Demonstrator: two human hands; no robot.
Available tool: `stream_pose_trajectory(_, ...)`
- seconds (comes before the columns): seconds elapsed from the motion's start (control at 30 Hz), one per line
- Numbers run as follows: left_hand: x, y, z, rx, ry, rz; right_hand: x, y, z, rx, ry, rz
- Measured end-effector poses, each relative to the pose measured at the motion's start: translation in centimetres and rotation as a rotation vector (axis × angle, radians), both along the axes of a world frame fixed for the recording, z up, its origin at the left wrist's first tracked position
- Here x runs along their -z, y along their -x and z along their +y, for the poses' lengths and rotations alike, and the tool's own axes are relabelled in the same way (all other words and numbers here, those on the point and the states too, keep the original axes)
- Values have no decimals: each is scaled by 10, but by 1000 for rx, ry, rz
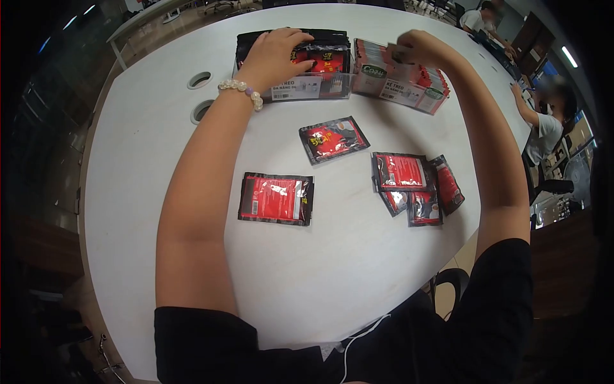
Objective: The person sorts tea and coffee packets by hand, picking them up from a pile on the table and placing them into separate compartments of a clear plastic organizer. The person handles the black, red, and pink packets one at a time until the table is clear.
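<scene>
My left hand (274, 56), with a beaded bracelet on its wrist, rests over a clear box (295, 88) filled with black-and-red sachets (326, 63). Its fingers are spread against the sachets. At the second clear box (409, 96), holding a row of green, white and red sachets (371, 69), my right hand (419, 50) is closed with its fingertips on a sachet (399, 54), partly hidden by the fingers. Nearer me lie a tilted black-and-red sachet (334, 139) and another one (276, 199), back side up.
A small overlapping pile of black-and-red sachets (401, 173) lies on the right of the white table (153, 141). Two round cable holes (199, 80) are at the left. Other people (549, 128) sit beyond the right edge. A white cord (348, 352) hangs over my front.
</scene>
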State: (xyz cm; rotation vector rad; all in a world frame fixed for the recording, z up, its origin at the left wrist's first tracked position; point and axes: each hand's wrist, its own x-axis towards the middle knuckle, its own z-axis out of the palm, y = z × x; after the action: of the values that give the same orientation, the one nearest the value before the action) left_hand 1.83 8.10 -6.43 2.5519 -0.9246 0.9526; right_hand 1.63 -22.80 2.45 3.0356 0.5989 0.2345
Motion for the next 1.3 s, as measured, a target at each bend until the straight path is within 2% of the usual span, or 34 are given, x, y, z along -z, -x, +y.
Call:
stream_pose_trajectory(0.1, 2, 0, 0, -13, 1, -49, 10, 6, -3, 120, 71, 116)
stream_pose_trajectory(0.23, 0, 1, -1, -11, 0, -8, 58, -24, -39, -147, 80, -154)
stream_pose_trajectory(0.33, 0, 0, 0, -2, 7, -4, 51, 4, -28, -100, 181, -289)
stream_pose_trajectory(0.43, 4, -4, 1, -3, 8, -56, 46, 32, -25, -86, 47, -602)
stream_pose_trajectory(0.53, 4, -4, 1, 0, 7, -49, 40, 75, -31, -124, -172, -637)
stream_pose_trajectory(0.6, 4, -2, 0, -7, 6, -53, 45, 118, -35, -56, -423, -272)
stream_pose_trajectory(0.67, 2, -1, -1, 4, 23, -17, 53, 162, -42, 39, -433, 26)
stream_pose_trajectory(0.73, 1, 0, -2, 27, 45, -12, 68, 196, -56, 11, -477, 260)
stream_pose_trajectory(0.8, 0, 2, -3, 61, 70, -40, 85, 222, -56, -7, -454, 384)
stream_pose_trajectory(0.83, 0, 3, -3, 57, 63, -96, 88, 234, -48, 78, -202, 359)
stream_pose_trajectory(0.9, -3, 8, -10, 57, 47, -216, 107, 236, -45, 42, -274, 233)
stream_pose_trajectory(1.0, -14, 25, -34, 177, 88, -196, 117, 229, -37, -21, -308, 153)
stream_pose_trajectory(1.07, -20, 41, -56, 344, 86, -100, 120, 217, -25, -91, -259, 126)
stream_pose_trajectory(1.13, -34, 77, -80, 467, -7, 361, 130, 197, -15, -169, -220, 100)
stream_pose_trajectory(1.17, -25, 86, -86, 474, -92, 357, 132, 186, -9, -226, -243, 82)
stream_pose_trajectory(1.2, -16, 93, -90, 476, -179, 353, 133, 174, -2, -264, -255, 105)
stream_pose_trajectory(1.27, -36, 127, -101, 242, -468, 672, 131, 146, 9, -352, -281, 149)
stream_pose_trajectory(1.3, -34, 131, -100, 208, -456, 707, 122, 134, 13, -413, -207, 147)
